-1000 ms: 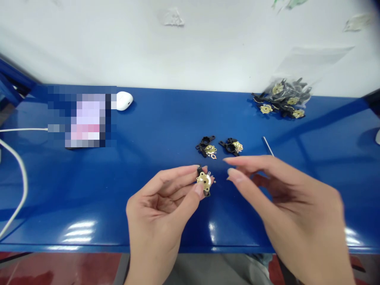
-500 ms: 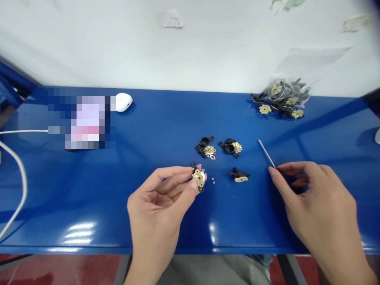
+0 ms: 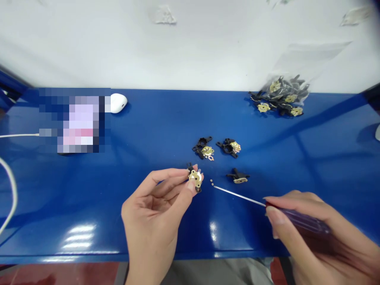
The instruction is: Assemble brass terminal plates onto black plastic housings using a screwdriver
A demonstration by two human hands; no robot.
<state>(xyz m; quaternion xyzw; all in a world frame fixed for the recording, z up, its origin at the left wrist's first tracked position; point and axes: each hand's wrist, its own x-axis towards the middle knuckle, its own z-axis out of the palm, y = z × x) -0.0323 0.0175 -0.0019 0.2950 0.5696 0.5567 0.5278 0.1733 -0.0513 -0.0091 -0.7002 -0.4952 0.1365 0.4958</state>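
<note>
Between thumb and fingers, my left hand (image 3: pixel 160 213) pinches a small black part with a brass plate (image 3: pixel 195 179) facing up. My right hand (image 3: pixel 308 233) grips a screwdriver (image 3: pixel 305 221) by its dark, see-through handle, and the thin shaft points left. Its tip is close to two tiny screws (image 3: pixel 211 183) on the blue table, just right of the held part; whether it touches one I cannot tell. A similar black and brass part (image 3: pixel 238 176) lies above the shaft.
Black frames with brass plates lie as two small groups, one left (image 3: pixel 204 148) and one right (image 3: pixel 230 147). Farther back, a clear bag (image 3: pixel 286 89) sits among several such parts. At the left are a blurred-out phone (image 3: pixel 80 122), a white earbud case (image 3: pixel 118 103) and a white cable (image 3: pixel 12 194).
The screwdriver has swung from pointing up and away to pointing left, its tip now beside the tiny screws. My right hand has come nearer and turned. The left hand keeps its pinch.
</note>
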